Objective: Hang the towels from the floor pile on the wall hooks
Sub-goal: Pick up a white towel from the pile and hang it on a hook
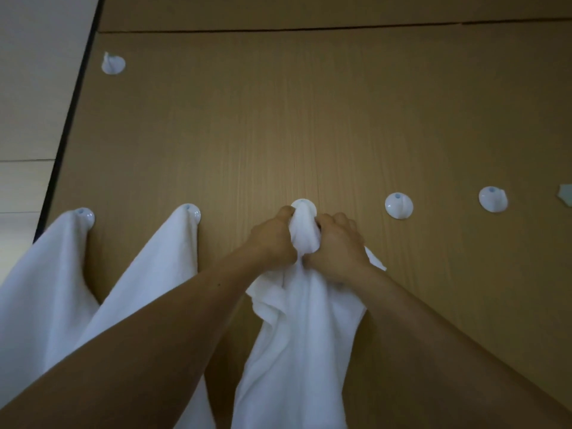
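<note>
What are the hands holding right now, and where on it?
Both the left hand and the right hand grip one white towel by its bunched top end, right at the middle hook; the rest hangs down.

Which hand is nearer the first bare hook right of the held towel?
Right. The right hand sits just left of the bare hook; the left hand is farther left, across the towel.

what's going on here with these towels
A person is hanging white towels on wall hooks. The left hand and right hand both grip a bunched towel at the middle hook. A far-left towel and a second towel already hang left of it; a near hook and a far hook on its right are bare.
</note>
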A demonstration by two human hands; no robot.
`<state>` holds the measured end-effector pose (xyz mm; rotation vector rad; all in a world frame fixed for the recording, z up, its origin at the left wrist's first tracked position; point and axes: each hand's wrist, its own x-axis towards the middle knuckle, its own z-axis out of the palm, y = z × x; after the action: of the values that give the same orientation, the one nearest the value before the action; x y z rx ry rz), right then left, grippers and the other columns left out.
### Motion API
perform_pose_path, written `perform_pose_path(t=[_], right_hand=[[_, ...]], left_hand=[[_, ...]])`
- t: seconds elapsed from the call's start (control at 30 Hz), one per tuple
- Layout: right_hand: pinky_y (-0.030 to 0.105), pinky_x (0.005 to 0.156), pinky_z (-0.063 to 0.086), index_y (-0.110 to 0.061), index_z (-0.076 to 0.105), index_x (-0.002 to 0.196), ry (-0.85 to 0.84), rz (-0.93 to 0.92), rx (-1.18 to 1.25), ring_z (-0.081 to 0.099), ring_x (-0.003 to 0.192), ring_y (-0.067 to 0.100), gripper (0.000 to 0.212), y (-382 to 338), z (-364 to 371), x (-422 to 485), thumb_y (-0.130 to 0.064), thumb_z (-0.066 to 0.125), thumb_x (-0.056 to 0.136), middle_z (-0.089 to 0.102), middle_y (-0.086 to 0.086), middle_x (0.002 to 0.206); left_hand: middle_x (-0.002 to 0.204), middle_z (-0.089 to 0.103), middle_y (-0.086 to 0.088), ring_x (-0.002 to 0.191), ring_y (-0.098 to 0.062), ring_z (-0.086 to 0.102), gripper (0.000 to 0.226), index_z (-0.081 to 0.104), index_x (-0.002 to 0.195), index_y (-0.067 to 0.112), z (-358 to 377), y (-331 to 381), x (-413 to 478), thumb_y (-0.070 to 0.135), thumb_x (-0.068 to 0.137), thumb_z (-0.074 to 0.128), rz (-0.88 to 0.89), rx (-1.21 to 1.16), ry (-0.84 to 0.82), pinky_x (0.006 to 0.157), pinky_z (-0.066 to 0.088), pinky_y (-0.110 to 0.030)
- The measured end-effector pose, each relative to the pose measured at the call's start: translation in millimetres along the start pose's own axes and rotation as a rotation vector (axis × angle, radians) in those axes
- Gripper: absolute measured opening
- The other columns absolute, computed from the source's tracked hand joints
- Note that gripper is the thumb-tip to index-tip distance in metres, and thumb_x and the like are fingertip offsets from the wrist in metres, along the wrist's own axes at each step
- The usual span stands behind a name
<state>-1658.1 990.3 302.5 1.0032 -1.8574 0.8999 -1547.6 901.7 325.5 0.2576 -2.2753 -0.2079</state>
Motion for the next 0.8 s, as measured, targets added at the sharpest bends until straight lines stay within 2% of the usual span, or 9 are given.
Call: perform_pose_path(t=[0.07,0.17,0.2,0.27,0.33,0.43,0.57,0.67,0.8], right_hand=[[0.037,0.085,0.045,-0.015,0.054,0.099,-0.005,0.011,0.117,0.05,0.099,0.022,0.034,4,-7,-4,-0.023,0.071,0.071,0.052,0.006,0.106],[0.029,0.065,0.045,-0.023,0.049,0.083,-0.081,0.065,0.381,0.059,0.081,0.015,0.02,1,-13,-9,-0.017,0.065,0.074,0.06,-0.001,0.091],[0.026,0.063,0.044,-0.027,0.049,0.085,-0.122,0.099,0.474,0.061,0.079,0.011,0.021,0,-14,-13,-0.017,0.065,0.074,0.061,-0.005,0.089],[0.023,0.06,0.046,-0.032,0.051,0.092,-0.189,0.17,0.634,0.062,0.081,0.007,0.029,2,-13,-23,-0.016,0.067,0.075,0.062,-0.008,0.093],[0.026,0.063,0.049,-0.027,0.051,0.107,-0.224,0.225,0.706,0.063,0.087,0.01,0.04,8,-10,-36,-0.015,0.072,0.074,0.062,-0.007,0.101],[0.032,0.076,0.051,-0.022,0.046,0.124,-0.232,0.281,0.746,0.06,0.099,0.014,0.06,15,0,-57,-0.013,0.077,0.073,0.058,-0.004,0.115],[0.024,0.08,0.049,-0.017,0.044,0.134,-0.216,0.279,0.819,0.058,0.104,0.009,0.074,22,19,-94,-0.004,0.081,0.072,0.056,-0.002,0.125],[0.035,0.093,0.049,-0.016,0.044,0.133,-0.136,0.311,0.755,0.055,0.115,0.016,0.072,22,26,-117,-0.013,0.083,0.073,0.054,-0.001,0.127],[0.03,0.088,0.048,-0.017,0.041,0.135,-0.101,0.357,0.707,0.055,0.111,0.012,0.079,12,32,-142,-0.029,0.086,0.07,0.054,-0.006,0.124]], left_hand=[[0.116,0.06,-0.007,0.106,-0.025,0.059,0.059,0.042,0.135,0.015,3,-6,-6,0.009,0.081,0.064,-0.007,-0.025,-0.016,0.088,0.048,-0.036],[0.087,0.059,-0.005,0.083,-0.02,0.059,0.004,0.056,0.084,0.01,12,-10,-18,0.007,0.086,0.057,-0.052,-0.161,-0.043,0.068,0.045,-0.028],[0.08,0.058,-0.002,0.076,-0.017,0.057,0.011,0.054,0.077,0.01,15,-12,-22,0.009,0.088,0.057,-0.051,-0.209,-0.015,0.063,0.042,-0.023],[0.079,0.058,0.003,0.077,-0.014,0.057,0.003,0.058,0.086,0.012,21,-16,-31,0.013,0.085,0.061,-0.054,-0.423,-0.001,0.058,0.04,-0.019],[0.088,0.059,0.004,0.079,-0.011,0.057,0.029,0.059,0.108,0.012,30,-24,-41,0.011,0.08,0.064,-0.106,-0.534,-0.018,0.057,0.042,-0.018],[0.104,0.061,0.001,0.084,-0.011,0.057,0.044,0.055,0.121,0.012,56,-39,-60,0.003,0.08,0.065,-0.184,-0.619,0.037,0.059,0.044,-0.016],[0.093,0.056,0.01,0.077,-0.001,0.053,0.039,0.051,0.113,0.016,78,-45,-78,0.001,0.08,0.065,-0.194,-0.713,0.126,0.049,0.043,-0.009],[0.086,0.05,0.015,0.074,0.0,0.051,0.035,0.045,0.106,0.022,88,-50,-94,0.006,0.081,0.064,-0.219,-0.648,0.151,0.048,0.04,-0.01],[0.082,0.057,0.008,0.07,-0.003,0.055,0.024,0.052,0.105,0.014,103,-55,-117,0.002,0.085,0.057,-0.302,-0.797,0.182,0.042,0.04,-0.006]])
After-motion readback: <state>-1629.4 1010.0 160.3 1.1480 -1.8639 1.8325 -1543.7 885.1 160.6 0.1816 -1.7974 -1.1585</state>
